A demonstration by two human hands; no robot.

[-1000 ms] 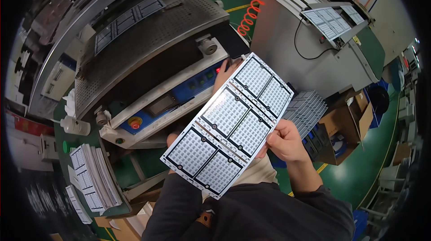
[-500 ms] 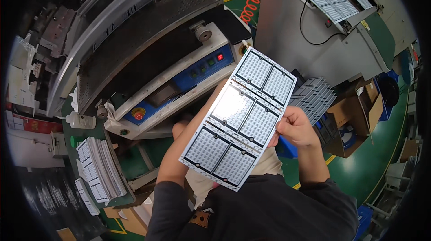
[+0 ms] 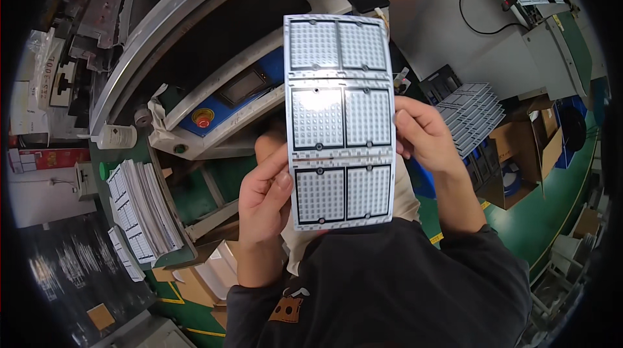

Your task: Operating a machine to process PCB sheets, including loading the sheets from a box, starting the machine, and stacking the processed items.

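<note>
A long white circuit board panel (image 3: 367,118) is held up before me, nearly upright in view. Black outlines split it into several blocks filled with rows of small pads, and light glares off its middle left block. My left hand (image 3: 263,202) grips the left edge low down, thumb at the front and fingers partly hidden. On the opposite edge, near the middle, my right hand (image 3: 427,137) pinches the panel between thumb and fingers. The panel covers part of the machine behind it.
Ahead stands a machine with a blue control panel (image 3: 269,68) and a red stop button (image 3: 202,118). Stacked boards (image 3: 139,208) and a white bottle (image 3: 118,137) stand at left. At right are grey slatted racks (image 3: 470,118) and an open cardboard box (image 3: 529,153).
The panel has turned from a slant to nearly upright and shifted left. My left hand, earlier hidden behind it, now shows on its left edge. My view has also shifted.
</note>
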